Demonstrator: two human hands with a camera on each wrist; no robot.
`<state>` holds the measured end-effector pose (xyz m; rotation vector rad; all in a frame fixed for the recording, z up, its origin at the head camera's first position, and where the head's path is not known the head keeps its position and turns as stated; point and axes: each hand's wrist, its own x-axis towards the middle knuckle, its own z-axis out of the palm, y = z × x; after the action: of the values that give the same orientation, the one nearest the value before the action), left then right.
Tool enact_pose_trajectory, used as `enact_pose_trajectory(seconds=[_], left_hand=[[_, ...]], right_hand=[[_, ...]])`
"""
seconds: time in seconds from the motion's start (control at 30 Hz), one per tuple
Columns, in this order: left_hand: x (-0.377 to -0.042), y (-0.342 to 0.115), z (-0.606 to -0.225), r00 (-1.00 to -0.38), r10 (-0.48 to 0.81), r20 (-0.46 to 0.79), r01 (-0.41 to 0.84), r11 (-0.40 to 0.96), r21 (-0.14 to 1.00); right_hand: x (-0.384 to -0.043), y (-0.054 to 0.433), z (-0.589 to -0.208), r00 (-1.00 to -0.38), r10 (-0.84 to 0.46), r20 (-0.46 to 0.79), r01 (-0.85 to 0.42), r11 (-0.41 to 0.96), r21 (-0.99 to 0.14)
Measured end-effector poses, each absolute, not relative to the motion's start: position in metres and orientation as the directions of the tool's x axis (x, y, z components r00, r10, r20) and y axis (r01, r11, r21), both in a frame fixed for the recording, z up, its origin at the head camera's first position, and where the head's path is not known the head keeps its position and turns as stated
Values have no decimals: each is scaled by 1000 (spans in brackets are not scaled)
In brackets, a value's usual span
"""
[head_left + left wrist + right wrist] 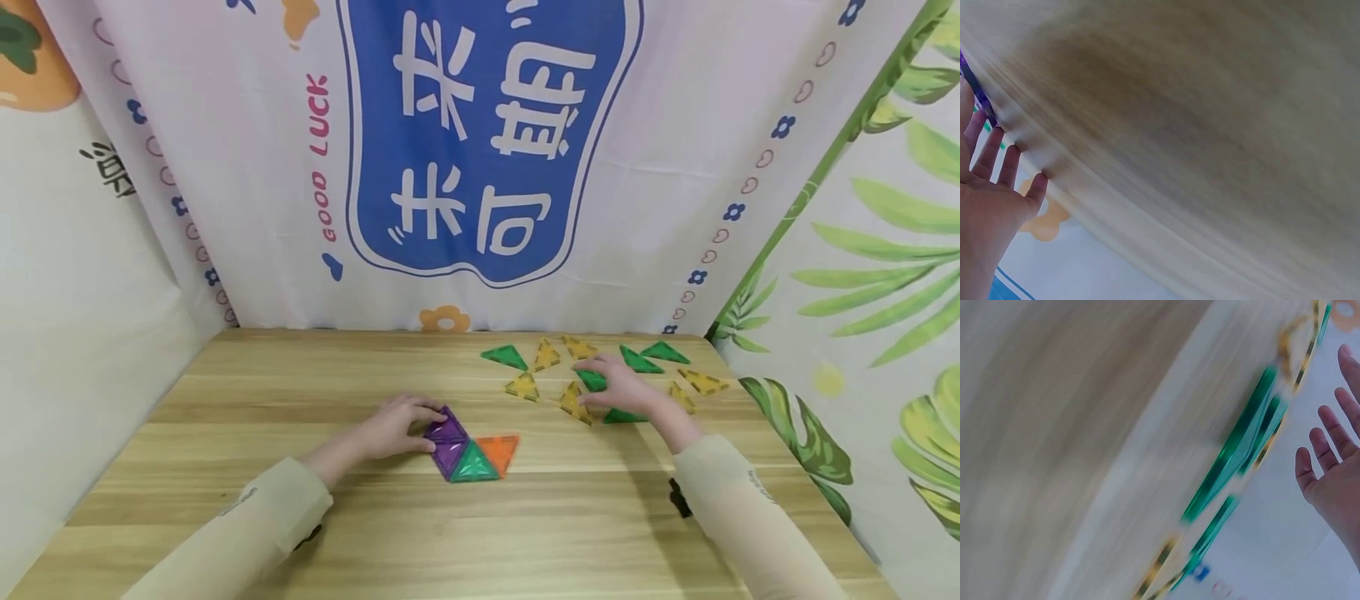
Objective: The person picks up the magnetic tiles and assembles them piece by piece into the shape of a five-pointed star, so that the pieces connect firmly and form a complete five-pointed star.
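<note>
The left hand [393, 429], thumb and fingers spread, touches two translucent purple plastic triangles [448, 452] in line with a teal triangle [476, 467] and an orange triangle [502, 451] on the wood-grain table [540, 533]; the right hand [621, 387] hovers, fingers apart, over scattered green triangles [505, 357] and yellow triangles [547, 356].

This place looks like a small booth, with printed cloths hanging around a wood-grain counter [525, 542] on three sides. The back cloth [480, 158] carries the words "GOOD LUCK" [320, 142], the right cloth [847, 333] shows green leaves [900, 204], and the left cloth [75, 250] a large orange fruit [48, 75]. Whether it is inside a home, I cannot tell.
</note>
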<state>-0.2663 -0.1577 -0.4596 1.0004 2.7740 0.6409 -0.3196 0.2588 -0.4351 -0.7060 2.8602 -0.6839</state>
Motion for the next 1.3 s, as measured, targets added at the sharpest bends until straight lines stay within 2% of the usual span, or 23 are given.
enact_pose_trajectory(seconds=[0.37,0.53,0.7,1.03,1.3], left_hand=[[-266,-156,-459,-783,622,24,569,699,434],[-266,-157,-460,-793,608,21,556,710,432],[-267,-157,-461,-795,606,16,552,712,433],[-268,-156,-460,-790,613,3,552,710,437],[-269,-156,-461,-787,617,9,557,704,441]], right_hand=[[-335,194,-441,-848,-530,-9,-469,758,-453],[-341,181,-450,-819,-573,-5,-535,768,-351],[-341,175,-455,-821,-571,-9,-546,789,-283],[-338,174,-453,-831,-551,-78,-483,784,-391],[-340,175,-450,-820,-558,-131,-477,791,-384]])
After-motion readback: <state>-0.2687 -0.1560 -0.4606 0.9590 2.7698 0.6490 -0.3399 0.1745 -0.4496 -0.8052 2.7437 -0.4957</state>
